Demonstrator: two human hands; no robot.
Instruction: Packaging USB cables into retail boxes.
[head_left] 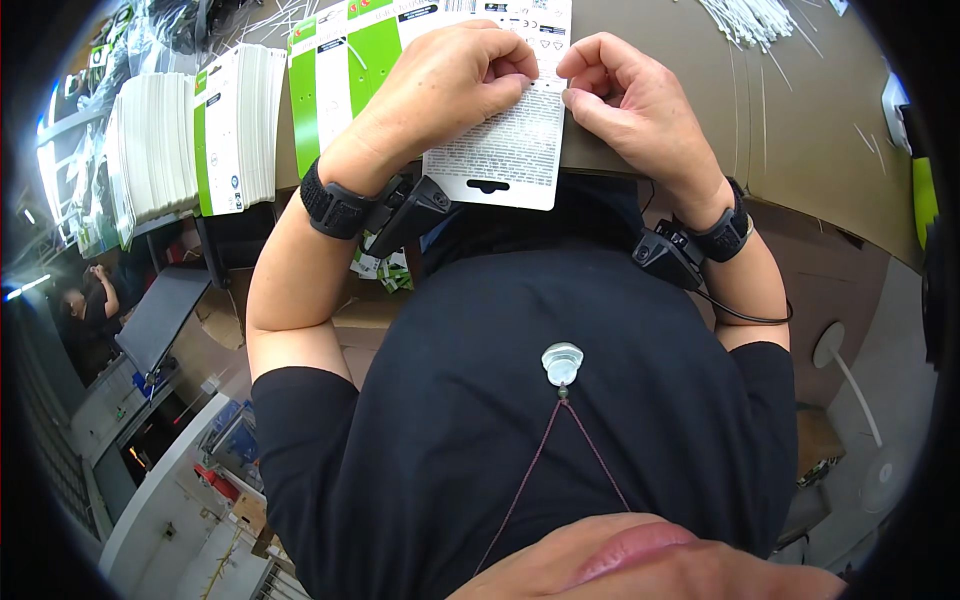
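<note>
A white printed backing card (500, 165) with a hang slot overhangs the table's near edge, its face covered in fine print. My left hand (455, 80) lies over the card's left part. Its fingers are curled, with thumb and forefinger pinched near small holes in the card. At the card's right edge my right hand (645, 115) is also closed, thumb and forefinger brought together. Whatever either pinch holds is too small to make out. Green-and-white cards (318, 115) lie under and beside my left forearm, one with a thin white strip on it.
Stacks of cards (235, 125) stand along the table's left side, beside clear plastic bags (90, 160). A bunch of thin white ties (745, 20) lies at the far right, with loose ones scattered on the brown tabletop (800, 150). Another person (95, 300) is far off at left.
</note>
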